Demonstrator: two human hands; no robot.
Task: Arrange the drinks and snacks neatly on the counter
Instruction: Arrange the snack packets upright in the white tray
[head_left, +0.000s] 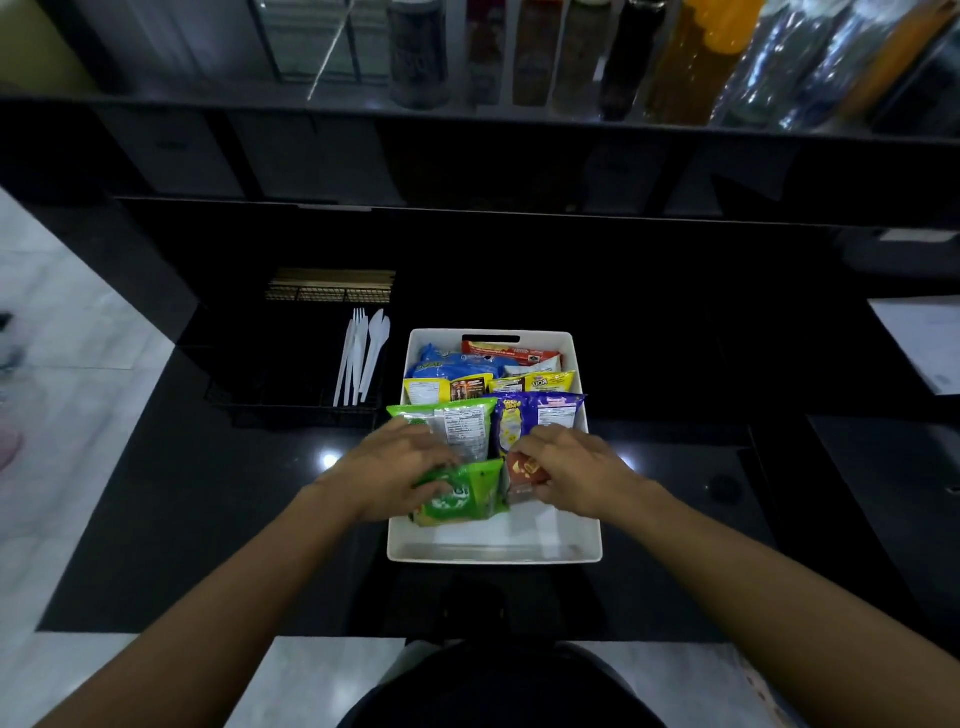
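Observation:
A white bin (493, 545) sits on the black counter (208, 493), filled with several snack packets standing in rows. My left hand (395, 467) grips a green snack packet (462, 496) in the front row. My right hand (576, 470) grips a small red snack packet (524, 473) beside it. Behind them stand a green-and-clear packet (457, 426), a purple packet (535, 418), two yellow packets (535, 383), a blue packet (447, 364) and a red packet (509, 351). The near end of the bin is bare.
A black wire tray (291, 395) with white plastic cutlery (363, 353) and wooden sticks stands left of the bin. Several bottles (691, 57) line the raised shelf at the back. Papers (924, 338) lie at the right. White floor lies left and below.

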